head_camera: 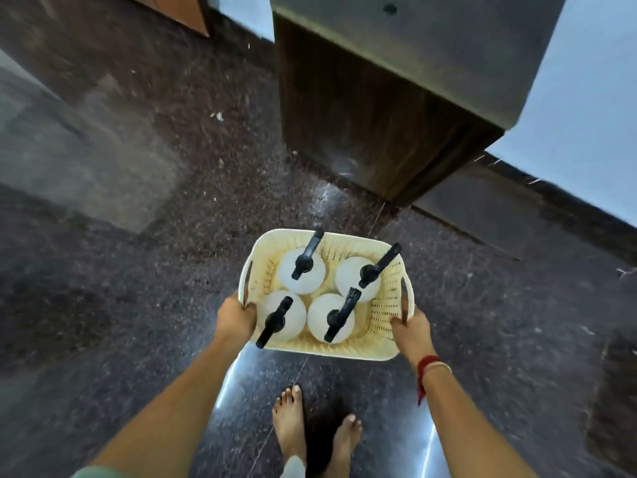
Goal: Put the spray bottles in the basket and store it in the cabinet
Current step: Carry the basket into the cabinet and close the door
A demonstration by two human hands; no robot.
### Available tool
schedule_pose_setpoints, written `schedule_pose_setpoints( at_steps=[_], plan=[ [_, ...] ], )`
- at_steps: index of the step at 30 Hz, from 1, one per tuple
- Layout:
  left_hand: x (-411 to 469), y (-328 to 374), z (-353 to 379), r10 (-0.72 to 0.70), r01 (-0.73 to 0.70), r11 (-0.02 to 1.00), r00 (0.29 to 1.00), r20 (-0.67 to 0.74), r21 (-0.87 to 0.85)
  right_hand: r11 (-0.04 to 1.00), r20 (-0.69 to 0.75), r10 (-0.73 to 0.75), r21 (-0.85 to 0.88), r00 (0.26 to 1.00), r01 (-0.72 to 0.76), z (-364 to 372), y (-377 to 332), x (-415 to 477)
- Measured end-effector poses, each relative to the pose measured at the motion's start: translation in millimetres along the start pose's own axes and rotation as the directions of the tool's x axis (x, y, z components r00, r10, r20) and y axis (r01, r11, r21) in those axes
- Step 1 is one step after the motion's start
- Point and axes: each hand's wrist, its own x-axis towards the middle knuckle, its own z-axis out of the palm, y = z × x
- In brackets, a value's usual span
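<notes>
A cream plastic basket (382,307) hangs above the dark floor, carried between both hands. My left hand (236,317) grips its left handle and my right hand (412,327) grips its right handle. Inside stand several white spray bottles (312,281) with black trigger heads, all upright and packed close together. A dark wooden cabinet (375,122) with a grey top stands ahead and to the right against the wall; its near faces look closed.
Dark speckled stone floor (155,270) spreads all around. My bare feet (289,426) are below the basket. A pale wall (586,108) runs behind the cabinet on the right. Another wooden panel (179,8) shows at the top left.
</notes>
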Motion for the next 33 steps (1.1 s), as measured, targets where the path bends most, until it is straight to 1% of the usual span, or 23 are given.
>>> schedule_pose_setpoints(
  at_steps=[3,6,12,15,17,18,19,20,21,22,23,24,25,26,27,28,29,31,32,33],
  plan=[
    [-17.7,36.4,-8.2,0.033,-0.033,0.999,0.999,0.006,0.025,1.000,-0.027,-0.006,0.010,1.000,0.006,-31.9,-15.3,-7.8],
    [-19.7,63.7,-0.5,0.107,-0.107,0.992,0.994,0.013,0.070,1.000,-0.043,-0.006,0.006,0.999,0.006,-53.1,-17.7,2.8],
    [-11.0,110.5,42.1,0.205,-0.207,0.965,0.978,0.027,0.164,0.995,-0.071,-0.002,0.103,0.997,0.010,-84.3,1.7,44.1],
    [-16.4,140.0,65.0,0.241,-0.253,0.943,0.967,0.081,0.216,0.984,-0.097,-0.005,0.176,0.995,0.022,-110.5,19.5,56.8],
    [-30.4,166.6,79.8,0.300,-0.332,0.915,0.940,0.164,0.229,0.970,-0.114,0.008,0.242,0.993,0.020,-132.6,36.7,58.4],
    [-40.5,181.8,85.5,0.342,-0.379,0.901,0.919,0.195,0.210,0.958,-0.129,0.021,0.287,0.991,0.017,-144.7,46.9,57.3],
    [-50.6,199.4,90.3,0.414,-0.446,0.874,0.891,0.188,0.191,0.942,-0.146,0.040,0.334,0.988,0.011,-157.4,57.2,56.0],
    [-59.1,214.9,92.7,0.512,-0.531,0.824,0.847,0.141,0.197,0.926,-0.164,0.064,0.378,0.984,0.003,-167.1,68.4,52.5],
    [-64.9,233.3,98.1,0.635,-0.631,0.732,0.768,0.077,0.258,0.908,-0.180,0.090,0.419,0.979,-0.006,-179.1,80.8,51.2],
    [-69.0,254.4,106.3,0.768,-0.719,0.565,0.638,0.060,0.406,0.891,-0.193,0.115,0.453,0.974,-0.016,-192.5,94.3,51.5],
    [-73.3,277.3,116.1,0.878,-0.744,0.301,0.461,0.132,0.597,0.884,-0.209,0.136,0.467,0.968,-0.023,-206.1,107.5,52.5],
    [-76.5,301.0,127.4,0.920,-0.684,-0.030,0.267,0.288,0.729,0.884,-0.236,0.153,0.467,0.960,-0.026,-219.3,119.4,54.5],
    [-79.3,322.2,138.4,0.872,-0.554,-0.332,0.129,0.473,0.763,0.886,-0.270,0.180,0.463,0.946,-0.036,-230.5,128.0,54.5],
    [-82.0,343.5,152.0,0.796,-0.415,-0.528,0.064,0.602,0.741,0.881,-0.302,0.212,0.472,0.929,-0.047,-242.6,136.2,56.6],
    [-83.2,362.0,165.8,0.737,-0.290,-0.631,0.068,0.673,0.720,0.875,-0.324,0.237,0.480,0.916,-0.056,-253.6,144.2,59.5],
    [-82.7,376.8,178.9,0.706,-0.183,-0.676,0.118,0.698,0.714,0.874,-0.336,0.260,0.481,0.905,-0.073,-262.6,151.7,63.2],
    [-81.2,388.2,190.6,0.692,-0.096,-0.693,0.186,0.697,0.714,0.874,-0.342,0.287,0.476,0.895,-0.099,-270.3,158.0,67.5],
    [-75.8,401.7,208.4,0.665,0.037,-0.711,0.360,0.655,0.702,0.864,-0.363,0.341,0.484,0.867,-0.137,-280.2,169.5,79.3],
    [-72.6,406.2,214.9,0.648,0.086,-0.723,0.429,0.629,0.686,0.848,-0.372,0.374,0.508,0.850,-0.151,-283.6,174.8,84.9],
    [-69.3,408.5,219.5,0.639,0.121,-0.732,0.463,0.614,0.671,0.825,-0.373,0.410,0.541,0.832,-0.164,-285.3,178.6,88.7]
  ],
)
